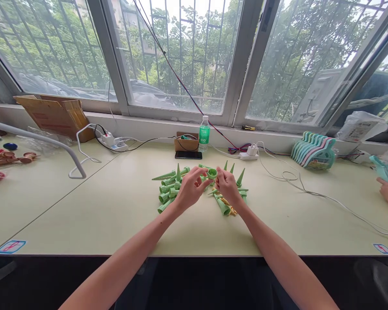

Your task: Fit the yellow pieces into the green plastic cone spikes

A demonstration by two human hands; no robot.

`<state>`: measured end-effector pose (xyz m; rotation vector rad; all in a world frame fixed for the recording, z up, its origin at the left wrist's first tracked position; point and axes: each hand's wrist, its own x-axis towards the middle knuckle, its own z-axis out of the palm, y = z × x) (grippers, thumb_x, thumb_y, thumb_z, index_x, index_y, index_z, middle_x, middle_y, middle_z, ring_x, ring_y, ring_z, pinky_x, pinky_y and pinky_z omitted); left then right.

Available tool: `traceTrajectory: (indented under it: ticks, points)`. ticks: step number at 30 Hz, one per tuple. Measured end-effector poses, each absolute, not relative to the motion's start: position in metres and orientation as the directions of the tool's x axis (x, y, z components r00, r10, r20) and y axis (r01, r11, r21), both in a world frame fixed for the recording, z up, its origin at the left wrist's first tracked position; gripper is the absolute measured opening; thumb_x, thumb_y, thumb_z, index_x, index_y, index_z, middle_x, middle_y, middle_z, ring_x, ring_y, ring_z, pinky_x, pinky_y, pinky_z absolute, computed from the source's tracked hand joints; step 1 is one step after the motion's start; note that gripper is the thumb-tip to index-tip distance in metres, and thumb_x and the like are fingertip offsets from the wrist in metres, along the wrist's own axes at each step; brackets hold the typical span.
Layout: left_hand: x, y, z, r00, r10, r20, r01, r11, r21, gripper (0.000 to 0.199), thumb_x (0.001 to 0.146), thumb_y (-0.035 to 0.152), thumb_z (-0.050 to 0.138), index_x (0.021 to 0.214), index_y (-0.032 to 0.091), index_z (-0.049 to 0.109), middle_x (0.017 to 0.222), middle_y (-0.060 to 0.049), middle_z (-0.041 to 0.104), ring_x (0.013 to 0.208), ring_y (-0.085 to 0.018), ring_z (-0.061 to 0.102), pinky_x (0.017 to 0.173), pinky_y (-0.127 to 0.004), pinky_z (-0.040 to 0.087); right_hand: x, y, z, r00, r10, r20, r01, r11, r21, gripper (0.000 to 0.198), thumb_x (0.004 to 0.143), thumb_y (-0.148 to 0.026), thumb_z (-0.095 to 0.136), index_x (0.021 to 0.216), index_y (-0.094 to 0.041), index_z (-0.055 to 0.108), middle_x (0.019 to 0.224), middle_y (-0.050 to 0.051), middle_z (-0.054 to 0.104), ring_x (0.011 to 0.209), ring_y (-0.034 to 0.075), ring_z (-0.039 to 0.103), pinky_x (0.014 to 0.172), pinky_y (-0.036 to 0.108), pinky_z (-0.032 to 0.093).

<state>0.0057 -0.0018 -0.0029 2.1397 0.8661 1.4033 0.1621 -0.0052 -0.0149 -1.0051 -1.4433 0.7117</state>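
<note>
From where I stand, the left hand [192,183] pinches an open-mouthed green piece [212,174] between thumb and fingers, its round mouth facing back toward the person. The right hand [228,185] is curled up at the piece's other side, fingers bunched at the rim; I can't tell whether they grip the rim itself or something small hidden between them.

To my mind, the left pinch should stay firm but light, since a hard squeeze could push a thin rim out of round. The right fingers would do best working square to the mouth, not at a slant. Elbows low would help too: green cones [164,198] lie just left of the left hand, and yellow pieces [233,212] sit below the right, easily knocked.
</note>
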Motion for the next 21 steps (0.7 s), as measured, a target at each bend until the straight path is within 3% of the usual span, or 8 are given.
traceTrajectory:
  ticks: [7, 14, 17, 21]
  points:
    - [0.007, -0.004, 0.000, 0.247, 0.749, 0.615, 0.267, -0.663, 0.699, 0.028, 0.087, 0.042, 0.060, 0.105, 0.021, 0.054, 0.093, -0.002, 0.054, 0.052, -0.004, 0.047, 0.043, -0.016, 0.042, 0.160, -0.009, -0.012, 0.023, 0.873, 0.487, 0.106, 0.483, -0.869, 0.048, 0.093, -0.059, 0.044, 0.064, -0.021, 0.040, 0.051, -0.006, 0.035, 0.041, 0.007, 0.034, 0.040, 0.023, 0.027]
    - [0.006, -0.009, 0.005, 0.261, 0.796, 0.546, 0.186, -0.597, 0.781, 0.029, 0.085, 0.044, 0.061, 0.094, 0.019, 0.049, 0.096, -0.003, 0.055, 0.053, -0.004, 0.049, 0.045, -0.017, 0.042, 0.159, -0.013, -0.008, 0.079, 0.844, 0.530, 0.127, 0.519, -0.845, 0.049, 0.093, -0.061, 0.043, 0.065, -0.021, 0.043, 0.052, -0.006, 0.039, 0.041, 0.008, 0.035, 0.041, 0.023, 0.029]
    - [0.006, -0.008, 0.007, 0.231, 0.847, 0.478, 0.158, -0.518, 0.841, 0.031, 0.088, 0.050, 0.054, 0.086, 0.019, 0.050, 0.077, 0.000, 0.057, 0.050, -0.007, 0.049, 0.043, -0.018, 0.038, 0.160, -0.014, -0.007, 0.114, 0.830, 0.546, 0.168, 0.525, -0.834, 0.050, 0.093, -0.062, 0.040, 0.064, -0.021, 0.042, 0.051, -0.005, 0.040, 0.042, 0.008, 0.035, 0.041, 0.023, 0.030]
    - [0.006, -0.007, 0.009, 0.245, 0.905, 0.347, 0.077, -0.375, 0.924, 0.053, 0.091, 0.060, 0.042, 0.066, 0.016, 0.056, 0.051, 0.000, 0.051, 0.041, -0.009, 0.046, 0.040, -0.021, 0.036, 0.160, -0.014, -0.008, 0.091, 0.826, 0.556, 0.221, 0.528, -0.820, 0.048, 0.094, -0.059, 0.039, 0.065, -0.021, 0.042, 0.053, -0.004, 0.042, 0.044, 0.009, 0.037, 0.044, 0.023, 0.031]
